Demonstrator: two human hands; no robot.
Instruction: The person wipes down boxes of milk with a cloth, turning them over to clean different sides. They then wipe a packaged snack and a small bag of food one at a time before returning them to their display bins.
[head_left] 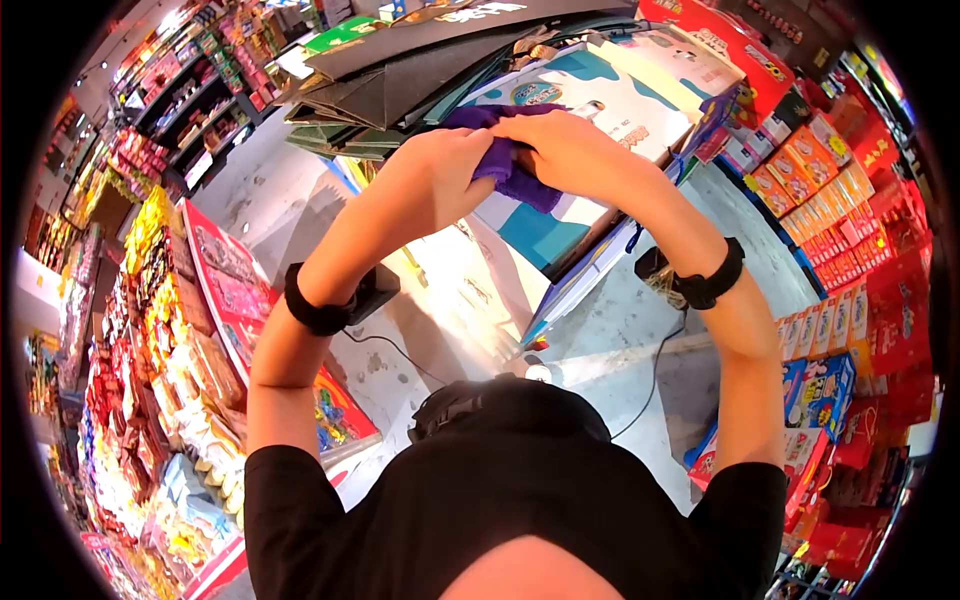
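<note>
A crumpled purple cloth (530,185) is held between both hands over a printed white and teal box (540,238). My left hand (450,165) has its thumb and fingers closed on the cloth's left side. From the right, my right hand (560,145) grips the cloth, its fingers bent and partly hidden. The two hands nearly meet at the top of the cloth. Just beyond my left hand lie dark folded paper bags (370,95), stacked beside the box. Black bands are strapped round both wrists.
Snack packets fill a display (165,350) on the left. Orange and red boxes (800,165) are stacked on the right, above a blue box (825,390). A red printed panel (225,275) edges the left display. Thin cables hang from both wristbands. Grey floor (610,340) shows below.
</note>
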